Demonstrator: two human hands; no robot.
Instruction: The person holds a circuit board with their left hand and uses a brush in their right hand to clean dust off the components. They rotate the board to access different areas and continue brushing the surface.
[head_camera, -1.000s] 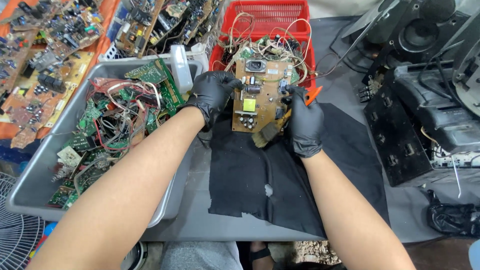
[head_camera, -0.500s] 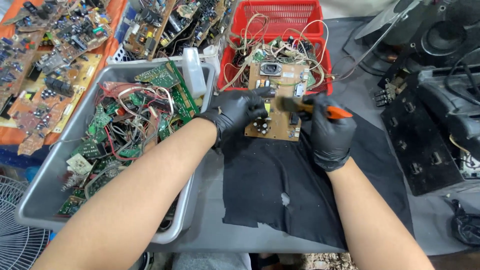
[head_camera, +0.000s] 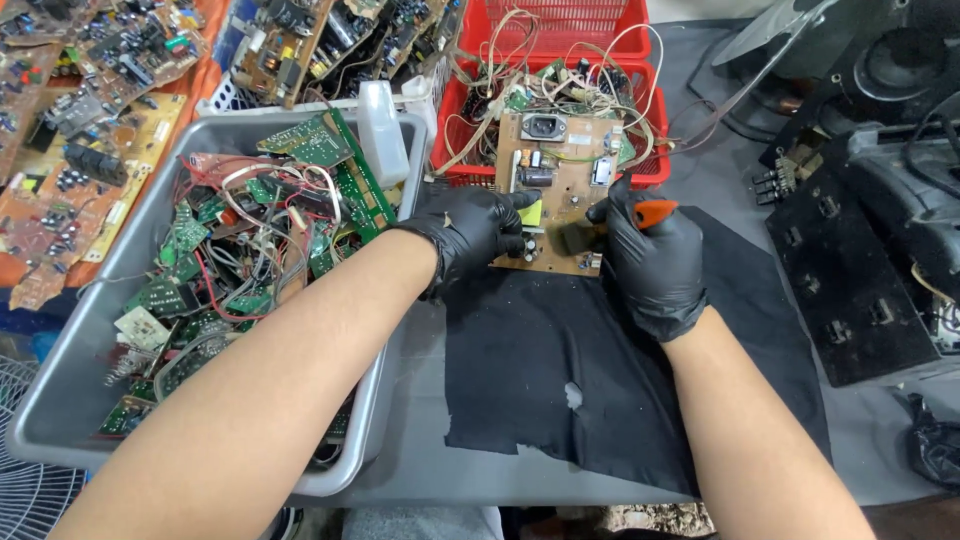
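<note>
Head view: circuit board (head_camera: 562, 190) lengthwise away from person, betw. 2 hands.

Grey bin (head_camera: 60, 420) on the left is stuffed with green boards and wires, a red basket (head_camera: 560, 20) sits at the far middle, black cloth (head_camera: 560, 400) lies near, and black speaker parts (head_camera: 870, 250) are piled right.

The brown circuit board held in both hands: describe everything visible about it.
The brown rectangular circuit board looks like bare phenolic material, studded with a black socket near its top edge, a dark cylindrical capacitor, a yellow block and small parts. It is held roughly flat, just above the black cloth, in front of the red plastic basket. The black-gloved left hand grips its left edge; the black-gloved right hand, holding an orange-handled tool, touches its right side.
</note>
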